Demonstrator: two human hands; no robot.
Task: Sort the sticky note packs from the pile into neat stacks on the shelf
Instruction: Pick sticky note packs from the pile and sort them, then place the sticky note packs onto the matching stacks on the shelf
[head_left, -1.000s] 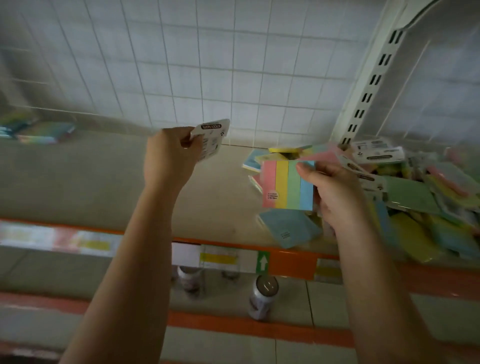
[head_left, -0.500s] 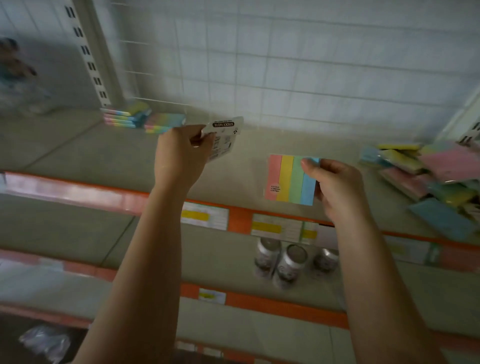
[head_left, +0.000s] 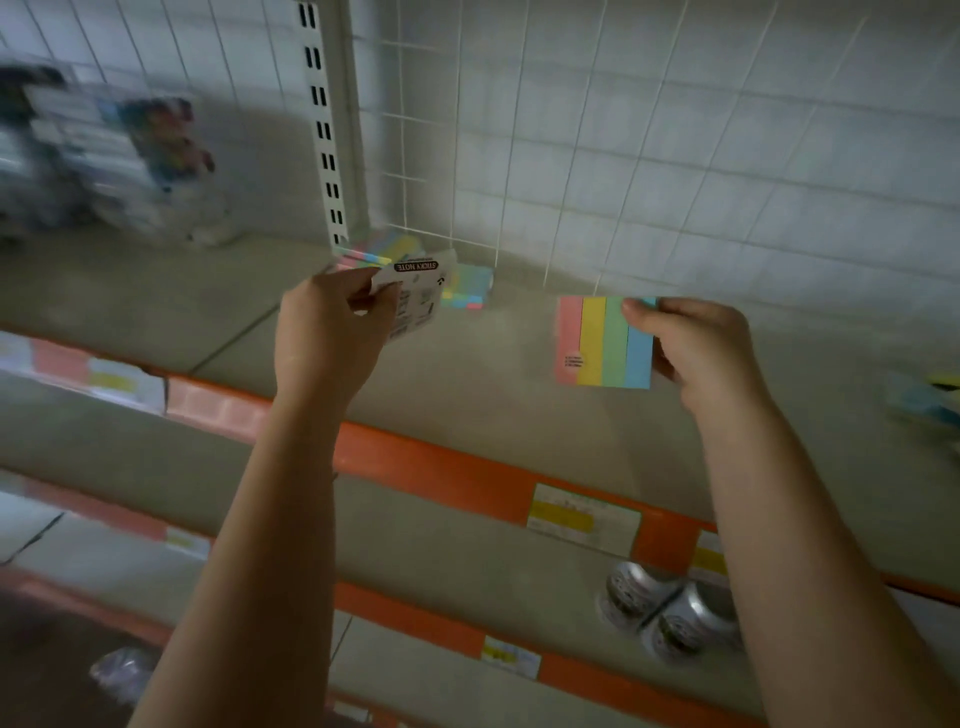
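"STICKY NOTE" on white pack (head_left: 415, 301)

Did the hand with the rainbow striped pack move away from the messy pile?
Yes. The right hand carried the striped pack leftward, away from the pile.

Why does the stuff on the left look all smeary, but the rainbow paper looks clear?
In the head view, the boxes at the far left are smeared by motion blur, and the light is dim; the striped pack in the right hand and the "STICKY NOTE" pack in the left hand look sharper; the wide lens bends the shelf edge.
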